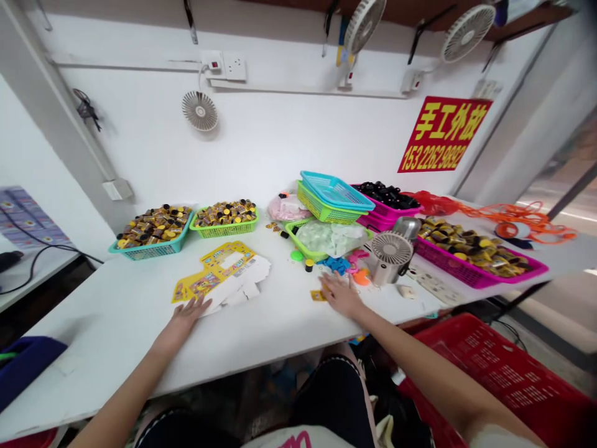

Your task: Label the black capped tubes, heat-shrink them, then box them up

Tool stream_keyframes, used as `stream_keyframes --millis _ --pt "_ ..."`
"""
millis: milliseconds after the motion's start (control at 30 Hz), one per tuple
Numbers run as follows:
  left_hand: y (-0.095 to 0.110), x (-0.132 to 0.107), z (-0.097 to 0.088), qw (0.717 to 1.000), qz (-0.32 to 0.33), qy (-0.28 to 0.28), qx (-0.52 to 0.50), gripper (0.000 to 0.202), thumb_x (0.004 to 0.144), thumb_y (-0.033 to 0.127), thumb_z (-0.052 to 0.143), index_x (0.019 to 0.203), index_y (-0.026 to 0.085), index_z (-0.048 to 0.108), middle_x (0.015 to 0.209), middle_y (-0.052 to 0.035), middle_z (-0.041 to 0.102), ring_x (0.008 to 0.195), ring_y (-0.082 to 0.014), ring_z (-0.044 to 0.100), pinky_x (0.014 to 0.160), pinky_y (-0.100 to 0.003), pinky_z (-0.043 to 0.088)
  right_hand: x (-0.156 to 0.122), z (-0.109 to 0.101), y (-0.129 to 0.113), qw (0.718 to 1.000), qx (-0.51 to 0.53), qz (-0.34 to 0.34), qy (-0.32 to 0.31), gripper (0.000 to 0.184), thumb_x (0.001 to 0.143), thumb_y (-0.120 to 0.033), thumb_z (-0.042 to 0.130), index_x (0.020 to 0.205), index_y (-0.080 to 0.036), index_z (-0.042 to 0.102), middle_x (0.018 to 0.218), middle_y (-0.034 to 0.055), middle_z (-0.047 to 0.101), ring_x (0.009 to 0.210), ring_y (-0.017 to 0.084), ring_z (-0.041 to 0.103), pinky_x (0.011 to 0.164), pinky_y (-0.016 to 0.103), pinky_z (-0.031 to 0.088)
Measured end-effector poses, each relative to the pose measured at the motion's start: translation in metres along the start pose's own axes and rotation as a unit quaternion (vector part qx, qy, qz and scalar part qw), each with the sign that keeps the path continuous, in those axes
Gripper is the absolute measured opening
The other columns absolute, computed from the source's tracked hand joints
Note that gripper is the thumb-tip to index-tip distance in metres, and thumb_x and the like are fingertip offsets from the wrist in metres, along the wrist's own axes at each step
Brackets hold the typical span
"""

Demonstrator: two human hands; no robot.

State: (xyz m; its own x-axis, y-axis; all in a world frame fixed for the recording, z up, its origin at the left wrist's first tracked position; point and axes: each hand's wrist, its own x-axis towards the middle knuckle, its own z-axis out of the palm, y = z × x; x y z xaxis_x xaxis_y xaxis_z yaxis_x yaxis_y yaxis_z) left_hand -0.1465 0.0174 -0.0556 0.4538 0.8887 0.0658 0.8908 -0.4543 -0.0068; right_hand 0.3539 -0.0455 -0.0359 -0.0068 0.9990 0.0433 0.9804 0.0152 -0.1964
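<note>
My left hand (190,313) lies with fingers stretched at the lower left edge of a fanned stack of yellow printed cardboard sheets (219,274) with white flaps. Farther right, my right hand (342,295) rests on the table, fingers extended, beside and partly over a small yellow printed card (318,295). Just beyond that hand are a small yellow-capped jar (308,266), a bunch of blue pieces (334,265) and an orange piece (361,277). A green round piece (296,256) lies near the jar.
Along the wall stand a teal basket (153,251) and a green basket (224,230) of small jars. Stacked baskets (336,193) rise at the centre back. A desk fan (390,256) and a magenta basket (476,274) are right. A red crate (504,373) sits below the table.
</note>
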Motion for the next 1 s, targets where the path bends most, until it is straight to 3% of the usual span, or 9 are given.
stream_keyframes --millis 100,233,333,467,567,667,733,867,1000 --pt "0.035 -0.020 -0.003 0.999 0.004 -0.011 -0.050 0.051 0.099 0.022 0.032 0.149 0.023 0.042 0.158 -0.0092 0.031 0.147 -0.0305 0.030 0.117 -0.053 0.030 0.013 -0.003 0.029 0.998 -0.030 0.057 0.017 0.057 0.099 -0.046 0.026 0.154 -0.031 0.033 0.164 -0.0004 0.023 0.153 0.027 0.007 0.118 0.060 -0.011" --pt "0.078 -0.032 -0.012 0.994 -0.004 -0.013 -0.112 0.051 0.098 0.043 0.043 0.147 0.031 0.044 0.157 -0.0052 0.035 0.147 -0.0308 0.032 0.116 -0.055 0.030 0.020 0.006 0.027 0.990 -0.053 0.121 0.058 0.063 0.098 -0.051 0.020 0.156 -0.028 0.026 0.166 0.0021 0.013 0.153 0.032 -0.002 0.112 0.070 -0.012" --pt "0.095 -0.034 -0.012 0.992 -0.035 0.023 -0.120 0.055 0.095 0.053 0.046 0.147 0.035 0.043 0.162 -0.0019 0.026 0.151 -0.0299 0.022 0.119 -0.056 0.020 0.015 0.008 0.022 0.980 -0.064 0.155 0.103 0.069 0.097 -0.059 0.015 0.159 -0.028 0.012 0.167 0.0049 0.003 0.152 0.036 -0.005 0.108 0.076 -0.011" --pt "0.099 -0.033 -0.004 0.985 -0.096 0.078 -0.124 0.053 0.094 0.057 0.045 0.136 0.025 0.055 0.165 -0.0087 0.018 0.153 -0.0351 0.007 0.118 -0.059 0.018 0.006 0.003 0.018 0.977 -0.104 0.086 0.162 0.070 0.098 -0.059 0.015 0.159 -0.025 0.012 0.167 0.0107 0.007 0.151 0.041 -0.001 0.106 0.079 -0.007" --pt "0.096 -0.032 -0.001 0.981 -0.108 0.102 -0.127 0.045 0.096 0.047 0.044 0.129 0.020 0.059 0.164 -0.0118 0.022 0.152 -0.0365 0.007 0.115 -0.060 0.022 0.004 0.001 0.019 0.986 -0.131 -0.045 0.098 0.057 0.100 -0.054 0.020 0.151 -0.036 0.037 0.162 0.0009 0.030 0.152 0.035 0.010 0.113 0.072 -0.007" --pt "0.093 -0.030 0.000 0.980 -0.097 0.112 -0.131 0.039 0.095 0.042 0.048 0.125 0.020 0.059 0.161 -0.0120 0.029 0.152 -0.0365 0.012 0.114 -0.059 0.025 0.002 0.000 0.025 0.985 -0.140 -0.078 0.057 0.050 0.101 -0.053 0.021 0.137 -0.044 0.054 0.148 -0.0064 0.052 0.150 0.030 0.021 0.114 0.070 -0.010" --pt "0.093 -0.029 0.001 0.979 -0.096 0.120 -0.136 0.037 0.094 0.041 0.049 0.122 0.019 0.060 0.160 -0.0128 0.032 0.151 -0.0374 0.013 0.113 -0.060 0.026 0.000 0.000 0.028 0.985 -0.148 -0.064 0.061 0.053 0.102 -0.050 0.018 0.140 -0.039 0.053 0.150 -0.0027 0.050 0.150 0.031 0.021 0.110 0.073 -0.012" --pt "0.095 -0.029 0.003 0.973 -0.095 0.140 -0.154 0.036 0.094 0.040 0.050 0.120 0.019 0.061 0.159 -0.0136 0.033 0.151 -0.0386 0.013 0.113 -0.061 0.025 0.000 0.000 0.027 0.983 -0.159 -0.044 0.080 0.053 0.101 -0.050 0.021 0.148 -0.036 0.041 0.163 -0.0017 0.023 0.152 0.031 0.013 0.110 0.074 -0.011" --pt "0.096 -0.029 0.008 0.967 -0.087 0.161 -0.179 0.041 0.095 0.033 0.049 0.132 0.018 0.054 0.140 -0.0151 0.058 0.150 -0.0347 0.021 0.114 -0.062 0.025 0.000 -0.003 0.023 0.984 -0.153 -0.004 0.091 0.053 0.100 -0.049 0.025 0.144 -0.033 0.049 0.163 0.0010 0.025 0.151 0.035 0.015 0.107 0.078 -0.007"
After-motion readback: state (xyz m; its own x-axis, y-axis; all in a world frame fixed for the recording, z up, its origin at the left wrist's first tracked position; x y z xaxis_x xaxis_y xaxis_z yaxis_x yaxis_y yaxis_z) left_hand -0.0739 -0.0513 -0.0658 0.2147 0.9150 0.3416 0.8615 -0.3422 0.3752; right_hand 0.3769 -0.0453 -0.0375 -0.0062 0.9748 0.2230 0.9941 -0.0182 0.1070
